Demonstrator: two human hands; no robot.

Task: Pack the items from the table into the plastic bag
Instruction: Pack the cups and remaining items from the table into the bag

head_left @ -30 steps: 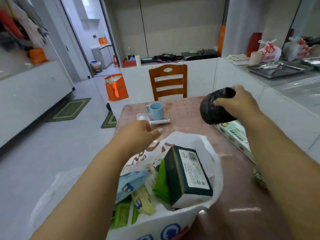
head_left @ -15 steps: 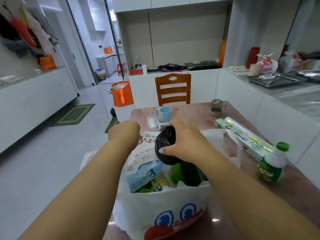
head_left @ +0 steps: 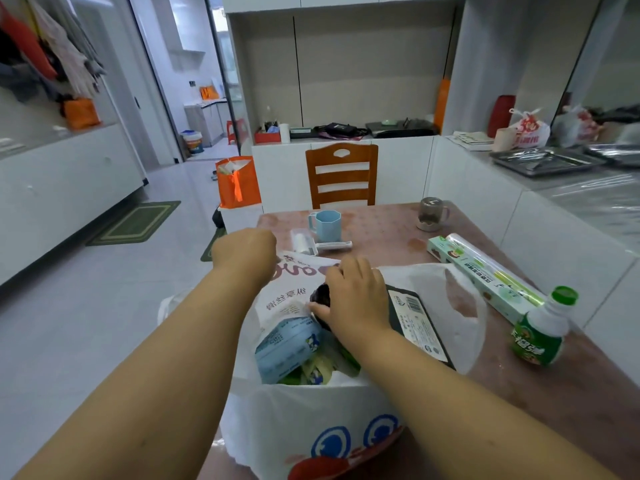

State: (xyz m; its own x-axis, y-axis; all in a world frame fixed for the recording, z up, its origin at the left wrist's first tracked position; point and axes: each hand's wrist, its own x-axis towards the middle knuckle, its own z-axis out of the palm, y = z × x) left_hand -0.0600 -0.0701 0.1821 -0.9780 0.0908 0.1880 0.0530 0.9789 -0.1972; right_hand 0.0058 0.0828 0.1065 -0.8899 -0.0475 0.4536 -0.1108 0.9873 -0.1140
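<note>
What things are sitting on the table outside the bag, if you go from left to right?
Lint roller → blue cup → glass mug → cling film box → green bottle.

Two bare forearms enter from the lower edge of the frame, one from the lower left corner, one from the lower right. Neither carries a sleeve, cuff, watch, bracelet or glove along its visible length. The left hand, left of centre, shows its back and knuckles; no ring is visible there. The right hand, near the centre of the frame, likewise shows its back with bare fingers. Fingernails cannot be made out. No clothing of the person appears anywhere in view.
</note>
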